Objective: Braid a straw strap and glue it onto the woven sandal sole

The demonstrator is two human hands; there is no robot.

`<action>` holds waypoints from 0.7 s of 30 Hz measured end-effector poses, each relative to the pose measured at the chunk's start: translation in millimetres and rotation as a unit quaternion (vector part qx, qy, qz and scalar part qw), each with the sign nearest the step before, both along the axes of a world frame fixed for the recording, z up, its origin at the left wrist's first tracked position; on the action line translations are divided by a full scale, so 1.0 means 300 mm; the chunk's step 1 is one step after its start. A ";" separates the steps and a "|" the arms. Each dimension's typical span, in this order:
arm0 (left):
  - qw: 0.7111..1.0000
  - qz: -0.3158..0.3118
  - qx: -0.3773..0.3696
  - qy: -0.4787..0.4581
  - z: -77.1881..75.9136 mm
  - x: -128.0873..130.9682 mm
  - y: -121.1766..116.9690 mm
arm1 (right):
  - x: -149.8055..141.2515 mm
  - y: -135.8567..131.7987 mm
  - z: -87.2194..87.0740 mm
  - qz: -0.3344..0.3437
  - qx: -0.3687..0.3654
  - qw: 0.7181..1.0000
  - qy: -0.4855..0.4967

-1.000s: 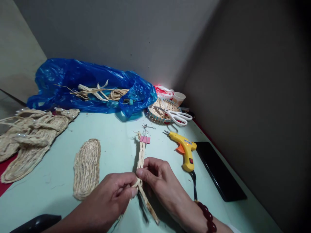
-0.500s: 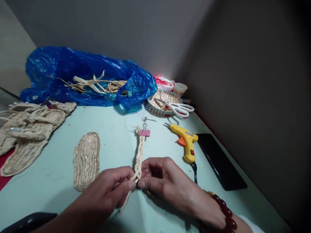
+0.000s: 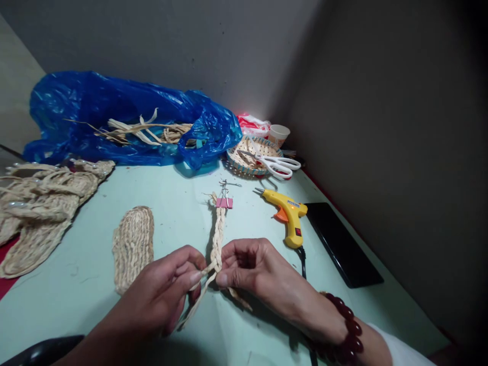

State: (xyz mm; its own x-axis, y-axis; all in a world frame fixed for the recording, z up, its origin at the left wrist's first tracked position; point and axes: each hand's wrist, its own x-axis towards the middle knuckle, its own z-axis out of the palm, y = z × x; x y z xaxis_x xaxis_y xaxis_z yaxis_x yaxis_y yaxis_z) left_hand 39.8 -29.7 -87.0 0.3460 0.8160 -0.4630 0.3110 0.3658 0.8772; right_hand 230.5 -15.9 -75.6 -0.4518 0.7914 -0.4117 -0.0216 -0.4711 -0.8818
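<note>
A pale braid of flat plant fibre (image 3: 217, 234) runs toward me from a pink binder clip (image 3: 224, 203), which grips its far end. My left hand (image 3: 171, 284) is closed, pinching a strand at the near left side of the braid. On the other side, my right hand (image 3: 253, 269) pinches the braid's near end between thumb and fingers. One loose strand (image 3: 198, 305) hangs down between the hands, and a browner strand end pokes out below my right hand. Left of the braid lies a flat woven sole (image 3: 133, 244).
Woven slippers (image 3: 57, 198) with pearl-like beads are piled at left. Behind sits a blue plastic bag (image 3: 114, 101) with fibre strips. White-handled scissors (image 3: 280, 165) rest on a basket (image 3: 236, 162) by a paper cup (image 3: 279, 134). A yellow glue gun (image 3: 292, 218) and black tablet-like slab (image 3: 343, 244) lie right.
My left hand has drawn a strand out to the left, away from the braid. A loose strand now shows separately between the hands. The whole view has shifted slightly.
</note>
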 end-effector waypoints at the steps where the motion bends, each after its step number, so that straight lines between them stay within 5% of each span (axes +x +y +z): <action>1: 1.000 -0.003 0.017 0.019 0.003 0.006 -0.001 | -0.002 -0.003 -0.002 -0.001 0.003 1.000 0.009; 9: 0.972 -0.019 0.201 0.117 -0.007 0.014 -0.001 | -0.007 -0.016 -0.032 -0.022 0.055 0.997 -0.053; 17: 0.998 -0.044 -0.027 0.047 0.025 0.032 0.006 | -0.008 -0.028 -0.037 -0.008 0.124 0.985 -0.122; 21: 0.998 -0.039 -0.019 0.050 0.012 0.024 0.005 | 0.000 -0.024 -0.022 0.013 0.136 0.985 -0.109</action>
